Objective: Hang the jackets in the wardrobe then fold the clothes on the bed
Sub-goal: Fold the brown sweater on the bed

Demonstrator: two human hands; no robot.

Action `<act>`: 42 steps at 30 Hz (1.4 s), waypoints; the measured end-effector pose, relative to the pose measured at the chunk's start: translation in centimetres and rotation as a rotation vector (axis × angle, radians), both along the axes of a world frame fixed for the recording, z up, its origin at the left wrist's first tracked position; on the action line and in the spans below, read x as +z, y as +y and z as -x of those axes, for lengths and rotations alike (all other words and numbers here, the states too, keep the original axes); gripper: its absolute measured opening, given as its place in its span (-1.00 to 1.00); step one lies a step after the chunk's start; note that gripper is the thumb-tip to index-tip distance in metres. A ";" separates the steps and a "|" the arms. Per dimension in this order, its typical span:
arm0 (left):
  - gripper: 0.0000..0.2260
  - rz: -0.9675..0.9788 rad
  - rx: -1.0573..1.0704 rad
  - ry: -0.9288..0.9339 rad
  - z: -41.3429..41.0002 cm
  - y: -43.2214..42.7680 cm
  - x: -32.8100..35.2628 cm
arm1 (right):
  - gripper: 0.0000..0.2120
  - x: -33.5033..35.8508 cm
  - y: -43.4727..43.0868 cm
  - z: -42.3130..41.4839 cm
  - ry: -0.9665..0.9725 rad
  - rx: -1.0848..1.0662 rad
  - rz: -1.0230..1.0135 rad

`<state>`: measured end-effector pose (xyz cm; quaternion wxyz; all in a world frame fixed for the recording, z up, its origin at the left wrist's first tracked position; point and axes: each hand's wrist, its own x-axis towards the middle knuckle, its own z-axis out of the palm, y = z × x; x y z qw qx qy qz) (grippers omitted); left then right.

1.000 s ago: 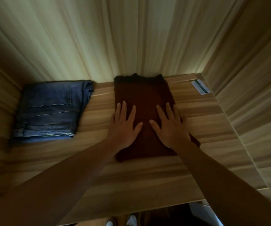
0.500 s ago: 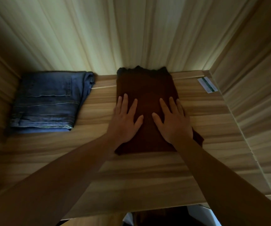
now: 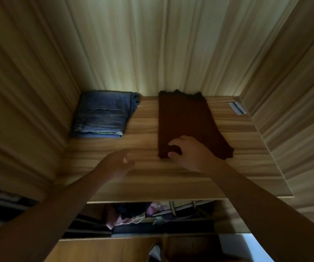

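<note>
A folded dark brown garment lies flat on the wooden wardrobe shelf, its far end against the back panel. My right hand rests on its near left corner, fingers curled over the edge; whether it pinches the cloth is unclear. My left hand hovers over bare shelf to the left of the garment, blurred, fingers loosely curled and holding nothing. Folded blue jeans sit in the shelf's far left corner, apart from the brown garment.
Wooden side walls close in left and right. A white label is stuck at the shelf's far right. Below the shelf's front edge, hanging clothes in purple and dark tones show, with a shoe on the floor.
Both hands have pulled back from lying flat on the brown garment. The left has come off it to the left; the right has slid to its near corner. The view has pulled back and lowered.
</note>
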<state>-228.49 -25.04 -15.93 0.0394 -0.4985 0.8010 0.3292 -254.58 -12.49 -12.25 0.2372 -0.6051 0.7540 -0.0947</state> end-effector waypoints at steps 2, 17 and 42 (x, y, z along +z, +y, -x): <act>-0.56 -0.011 0.018 -0.026 -3.3 1.2 0.8 | -0.52 1.0 0.2 -2.6 -0.008 0.020 0.006; -0.57 0.110 0.318 -0.083 -34.4 19.6 5.6 | -0.55 5.2 4.8 -31.6 0.053 0.414 -0.141; -0.58 -0.087 1.555 -0.166 -78.3 43.3 3.3 | -0.52 3.0 3.5 -95.1 0.219 1.611 -0.152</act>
